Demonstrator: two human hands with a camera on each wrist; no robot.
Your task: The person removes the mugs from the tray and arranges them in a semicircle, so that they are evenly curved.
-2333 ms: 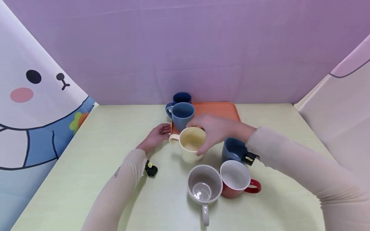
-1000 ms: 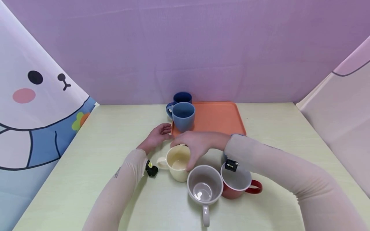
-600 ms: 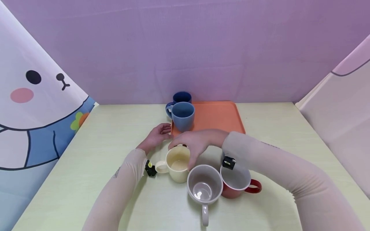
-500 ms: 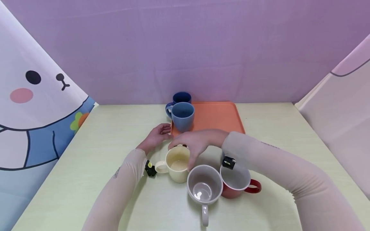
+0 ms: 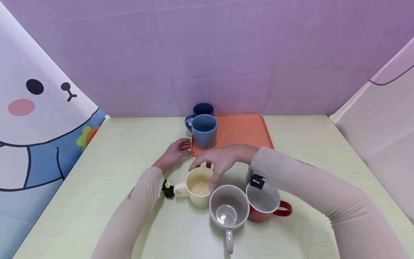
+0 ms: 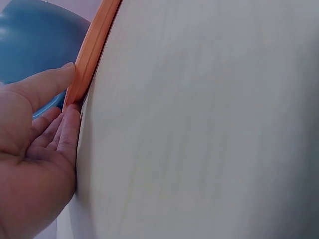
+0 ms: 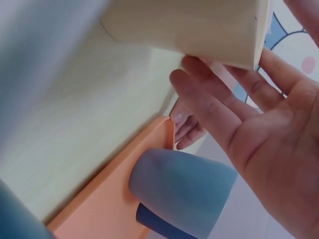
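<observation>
My right hand (image 5: pixel 220 160) hovers over a cream mug (image 5: pixel 198 196), fingers spread around its far side and thumb by the near right of its rim. In the right wrist view, the fingers are loosely extended at the lip of the cream mug (image 7: pixel 199 30). The mug stands upright, handle to the left. Relaxed fingers of my left hand (image 5: pixel 175 153) touch the left edge of an orange tray (image 5: pixel 240 131). The left wrist view has the thumb at the rim of the orange tray (image 6: pixel 92 50), with the fingers by its corner.
On the tray's left side stand a blue mug (image 5: pixel 205 135) and, behind it, a dark blue mug (image 5: pixel 203 108). A grey mug (image 5: pixel 228 207) and a red mug (image 5: pixel 258 214) sit nearest me. My right sleeve mostly hides another blue mug (image 5: pixel 249 174).
The cream mug has come from beside the tray towards me and left, down by the grey mug. My right fingers have since loosened from its rim. The left hand has stayed put.
</observation>
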